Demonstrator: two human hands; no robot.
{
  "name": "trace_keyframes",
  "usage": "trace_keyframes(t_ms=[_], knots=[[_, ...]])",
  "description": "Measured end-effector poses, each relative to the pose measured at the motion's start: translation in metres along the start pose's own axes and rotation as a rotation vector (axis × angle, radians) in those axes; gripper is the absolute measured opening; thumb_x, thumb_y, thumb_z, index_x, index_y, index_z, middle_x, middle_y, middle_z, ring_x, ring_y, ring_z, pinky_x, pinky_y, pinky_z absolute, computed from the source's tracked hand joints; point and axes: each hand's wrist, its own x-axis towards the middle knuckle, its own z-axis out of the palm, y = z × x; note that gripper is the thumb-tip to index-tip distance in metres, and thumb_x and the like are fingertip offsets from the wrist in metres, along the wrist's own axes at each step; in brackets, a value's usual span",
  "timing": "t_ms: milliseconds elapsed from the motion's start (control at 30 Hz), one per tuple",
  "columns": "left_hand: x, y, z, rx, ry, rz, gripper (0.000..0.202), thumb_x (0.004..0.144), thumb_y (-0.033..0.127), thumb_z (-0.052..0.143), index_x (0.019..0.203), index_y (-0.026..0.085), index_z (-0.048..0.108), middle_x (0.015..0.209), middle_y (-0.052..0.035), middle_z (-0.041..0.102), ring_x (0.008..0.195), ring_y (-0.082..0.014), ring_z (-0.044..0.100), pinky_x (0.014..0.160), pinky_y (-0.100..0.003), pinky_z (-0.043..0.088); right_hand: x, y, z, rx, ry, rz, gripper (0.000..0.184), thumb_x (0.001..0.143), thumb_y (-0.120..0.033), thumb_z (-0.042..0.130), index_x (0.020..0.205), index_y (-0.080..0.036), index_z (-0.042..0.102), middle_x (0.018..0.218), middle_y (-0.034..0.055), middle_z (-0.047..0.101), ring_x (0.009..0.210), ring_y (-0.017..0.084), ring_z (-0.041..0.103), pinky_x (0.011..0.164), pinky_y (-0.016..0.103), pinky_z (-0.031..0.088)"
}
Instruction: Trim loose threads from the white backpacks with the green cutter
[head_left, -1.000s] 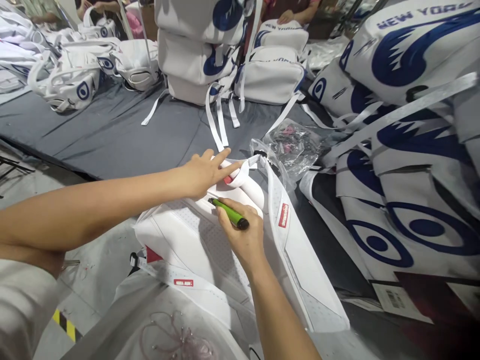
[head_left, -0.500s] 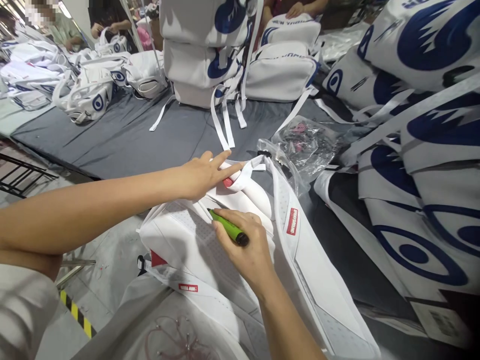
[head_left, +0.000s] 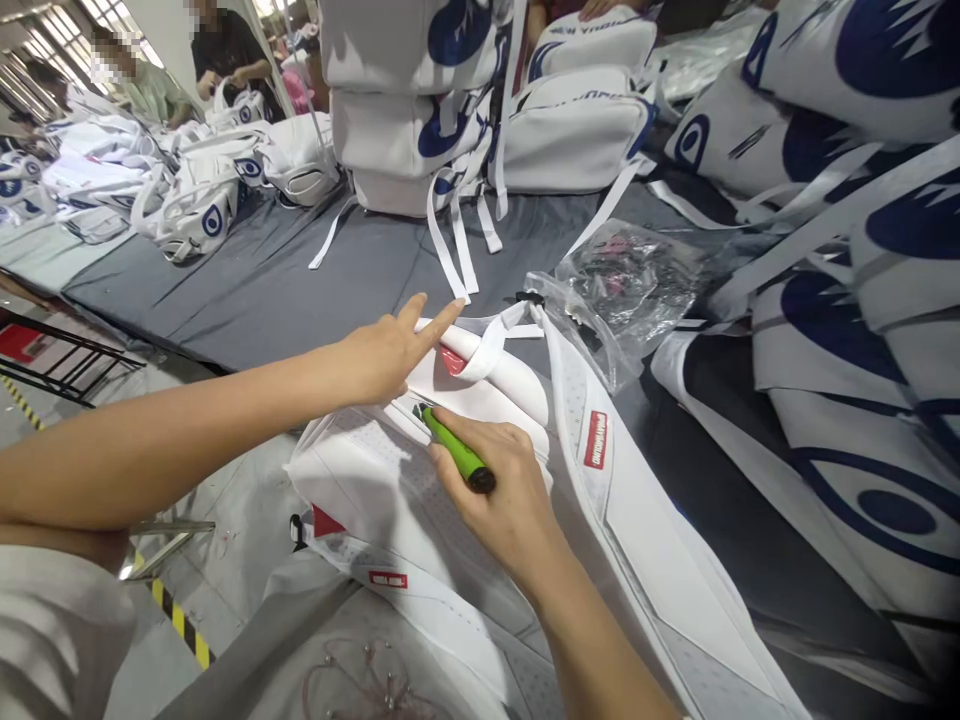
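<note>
A white backpack [head_left: 487,545] lies with its strap side up in front of me, part on my lap and part against the table edge. My right hand [head_left: 499,475] is closed round a green marker pen [head_left: 459,448] with a black end, its tip touching the bag near a seam or zipper line. My left hand [head_left: 390,352] rests on the bag's top by the grab loop [head_left: 491,350], fingers stretched and apart. A red tag [head_left: 452,360] shows under that loop. The right shoulder strap [head_left: 637,520] carries a red label [head_left: 596,440].
Stacked white backpacks with blue prints [head_left: 416,130] stand at the back, and more [head_left: 855,450] rise close on my right. A clear plastic bag [head_left: 630,290] lies beside the strap buckle. Loose straps hang over the grey cloth [head_left: 375,280]. Other people [head_left: 232,60] work at the far left.
My left hand has drawn back slightly to the left, baring more of the red tag. The pen stays at nearly the same spot. My view has shifted a little.
</note>
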Motion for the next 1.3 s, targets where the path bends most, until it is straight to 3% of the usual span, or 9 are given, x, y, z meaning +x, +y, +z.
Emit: trace_keyframes(t_ms=[200, 333, 467, 600, 833, 933, 1100, 1300], knots=[[0.003, -0.004, 0.006, 0.028, 0.074, 0.062, 0.112, 0.084, 0.016, 0.066, 0.157, 0.03, -0.017, 0.154, -0.0201, 0.03, 0.119, -0.0329, 0.059, 0.083, -0.035, 0.053, 0.02, -0.002, 0.007, 0.027, -0.115, 0.061, 0.032, 0.09, -0.026, 0.059, 0.119, -0.022, 0.072, 0.086, 0.0029, 0.077, 0.08, 0.022, 0.068, 0.087, 0.041, 0.043], [0.003, -0.015, 0.011, -0.077, 0.079, 0.12, 0.108, 0.085, 0.013, 0.062, 0.156, 0.034, -0.016, 0.159, -0.0168, 0.022, 0.13, -0.0307, 0.052, 0.09, -0.033, 0.051, 0.026, 0.004, 0.013, 0.096, -0.086, 0.042, 0.033, 0.089, -0.024, 0.059, 0.12, -0.024, 0.071, 0.094, 0.0027, 0.079, 0.085, 0.021, 0.07, 0.088, 0.039, 0.043], [0.004, -0.021, 0.002, -0.237, -0.023, 0.153, 0.106, 0.086, 0.015, 0.06, 0.156, 0.033, -0.018, 0.165, -0.0151, 0.011, 0.141, -0.0267, 0.041, 0.103, -0.032, 0.044, 0.023, 0.01, 0.017, 0.1, -0.049, 0.035, 0.034, 0.089, -0.021, 0.059, 0.122, -0.024, 0.069, 0.11, 0.004, 0.078, 0.097, 0.022, 0.071, 0.089, 0.04, 0.04], [0.008, -0.01, -0.007, -0.16, -0.112, 0.062, 0.111, 0.085, 0.018, 0.063, 0.155, 0.031, -0.022, 0.163, -0.0168, 0.013, 0.137, -0.0294, 0.045, 0.096, -0.032, 0.048, 0.024, 0.013, 0.019, 0.071, -0.055, 0.055, 0.036, 0.089, -0.019, 0.061, 0.123, -0.024, 0.068, 0.111, 0.0039, 0.077, 0.098, 0.023, 0.07, 0.088, 0.041, 0.039], [0.028, 0.013, -0.001, 0.081, -0.08, -0.038, 0.116, 0.081, 0.021, 0.069, 0.157, 0.027, -0.018, 0.144, -0.0202, 0.037, 0.115, -0.0331, 0.056, 0.082, -0.036, 0.052, 0.025, 0.022, 0.012, 0.016, -0.062, 0.088, 0.033, 0.089, -0.019, 0.06, 0.12, -0.026, 0.069, 0.104, 0.0037, 0.078, 0.092, 0.025, 0.069, 0.085, 0.041, 0.041], [0.03, 0.013, -0.001, 0.091, -0.11, -0.036, 0.11, 0.082, 0.014, 0.063, 0.158, 0.026, -0.016, 0.14, -0.0204, 0.039, 0.112, -0.0312, 0.057, 0.08, -0.034, 0.052, 0.022, 0.021, 0.007, 0.007, -0.071, 0.093, 0.027, 0.088, -0.018, 0.06, 0.111, -0.024, 0.071, 0.088, 0.0037, 0.076, 0.08, 0.023, 0.067, 0.08, 0.038, 0.041], [0.026, 0.005, -0.004, 0.047, -0.121, 0.0, 0.108, 0.083, 0.016, 0.061, 0.157, 0.03, -0.016, 0.136, -0.0157, 0.041, 0.112, -0.0289, 0.057, 0.078, -0.031, 0.051, 0.014, 0.015, 0.001, 0.086, -0.124, 0.039, 0.015, 0.088, -0.016, 0.054, 0.084, -0.023, 0.066, 0.065, -0.0024, 0.062, 0.064, 0.015, 0.056, 0.078, 0.034, 0.039], [0.029, 0.004, -0.002, 0.028, -0.108, -0.016, 0.105, 0.085, 0.015, 0.061, 0.156, 0.033, -0.014, 0.134, -0.0128, 0.043, 0.103, -0.0263, 0.062, 0.071, -0.029, 0.05, 0.011, 0.019, 0.002, 0.116, -0.137, 0.045, 0.013, 0.088, -0.015, 0.052, 0.082, -0.021, 0.062, 0.067, -0.003, 0.059, 0.067, 0.014, 0.056, 0.08, 0.034, 0.035]])
